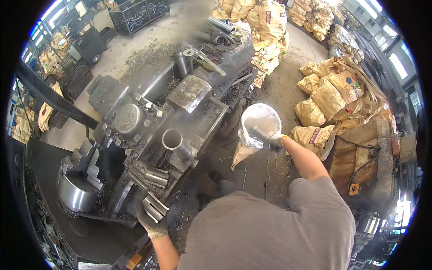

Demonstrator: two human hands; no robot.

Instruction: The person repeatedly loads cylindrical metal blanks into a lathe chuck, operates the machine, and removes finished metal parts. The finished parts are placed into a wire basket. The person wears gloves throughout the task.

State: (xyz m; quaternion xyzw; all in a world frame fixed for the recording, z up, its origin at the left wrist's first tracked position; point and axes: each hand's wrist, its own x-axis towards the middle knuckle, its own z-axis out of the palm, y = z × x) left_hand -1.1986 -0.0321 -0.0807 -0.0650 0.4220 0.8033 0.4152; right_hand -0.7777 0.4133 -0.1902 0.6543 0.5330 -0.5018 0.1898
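My left hand [145, 219], in a dark glove with a pale cuff, is closed around a shiny slotted metal sleeve [155, 207] beside the lathe. A similar slotted metal piece [157, 177] rests on the machine just beyond it. Out to the right, my gloved right hand [276, 142] is at the near right rim of an open sack with a white liner [265, 112]. It is closed on a grey metal tube [259, 133] that tilts into the sack's mouth. The fingers there are partly hidden.
A lathe tool post [128, 118] with bolts and an upright open tube [173, 140] stand on the machine. The large chuck [78, 191] with stepped jaws is at left. Stuffed paper sacks [330, 90] lie at right, near a wooden crate [360, 157]. Metal chips litter the floor.
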